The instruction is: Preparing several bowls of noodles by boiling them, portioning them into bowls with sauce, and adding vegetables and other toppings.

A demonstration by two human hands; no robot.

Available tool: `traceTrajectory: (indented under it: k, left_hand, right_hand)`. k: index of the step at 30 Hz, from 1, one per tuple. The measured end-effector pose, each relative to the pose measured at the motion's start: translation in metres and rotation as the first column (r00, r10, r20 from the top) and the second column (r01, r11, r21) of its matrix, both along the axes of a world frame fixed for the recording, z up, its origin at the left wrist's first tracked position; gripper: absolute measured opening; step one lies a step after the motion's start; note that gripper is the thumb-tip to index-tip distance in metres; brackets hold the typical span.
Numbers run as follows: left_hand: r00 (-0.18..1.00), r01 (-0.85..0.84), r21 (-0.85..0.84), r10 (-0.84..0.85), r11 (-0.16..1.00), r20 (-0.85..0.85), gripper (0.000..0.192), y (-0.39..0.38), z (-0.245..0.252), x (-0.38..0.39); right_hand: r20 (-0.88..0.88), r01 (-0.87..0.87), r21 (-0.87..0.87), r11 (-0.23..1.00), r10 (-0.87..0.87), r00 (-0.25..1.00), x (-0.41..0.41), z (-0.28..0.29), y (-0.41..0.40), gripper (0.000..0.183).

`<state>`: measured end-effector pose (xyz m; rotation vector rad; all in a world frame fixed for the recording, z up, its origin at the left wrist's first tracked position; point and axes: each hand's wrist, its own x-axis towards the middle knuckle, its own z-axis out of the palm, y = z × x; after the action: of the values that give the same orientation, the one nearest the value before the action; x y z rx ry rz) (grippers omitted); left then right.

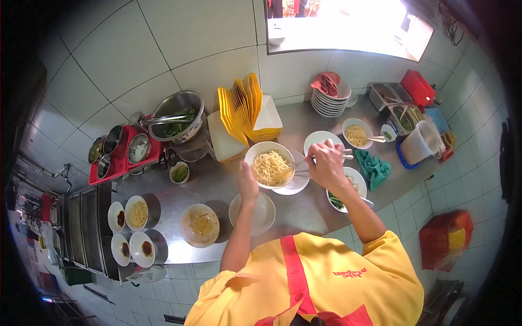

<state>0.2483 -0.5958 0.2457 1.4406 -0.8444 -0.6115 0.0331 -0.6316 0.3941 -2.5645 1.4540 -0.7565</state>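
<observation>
A white bowl of noodles (272, 166) is held up by my left hand (248, 182), which grips its left rim. My right hand (328, 165) is closed on metal utensils (302, 173) whose ends reach the bowl's right rim; their exact kind is unclear. Beneath the bowl lies a white plate (294, 187), partly hidden. Behind my right hand is another white bowl (318, 138), and below the wrist is a bowl with green vegetables (336, 201). An empty-looking pale bowl (261, 214) stands under my left forearm.
A used bowl (200, 225) and several sauce bowls (142, 249) stand left. Along the wall are a steel bowl of greens with tongs (176, 116), yellow-edged cartons (240, 110) and stacked bowls (329, 104). A green cloth (373, 169) and plastic container (420, 142) lie right.
</observation>
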Motion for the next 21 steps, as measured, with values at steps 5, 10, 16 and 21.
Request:
traceTrajectory:
  k: [5, 10, 16, 21]
  left_hand:
    - [0.969, 0.244, -0.027, -0.243, 0.969, 0.034, 0.053, 0.011, 0.059, -0.011]
    - [0.904, 0.298, 0.029, -0.291, 0.954, 0.313, 0.046, -0.013, 0.064, -0.014]
    - [0.741, 0.299, -0.026, -0.215, 0.954, 0.636, 0.042, -0.019, 0.064, -0.011]
    - [0.661, 0.322, 0.091, -0.292, 0.942, 0.692, 0.046, 0.001, 0.055, -0.011]
  right_hand:
    - [-0.333, 0.023, -0.091, 0.996, -0.052, 0.942, 0.022, 0.003, -0.041, 0.015]
    - [-0.392, -0.258, -0.321, 0.911, 0.121, 0.912, 0.065, 0.010, -0.071, 0.015]
    - [-0.349, -0.547, -0.522, 0.654, 0.422, 0.837, 0.044, -0.025, -0.045, 0.017]
    - [-0.253, -0.389, -0.388, 0.835, 0.309, 0.917, -0.004, -0.051, -0.037, 0.014]
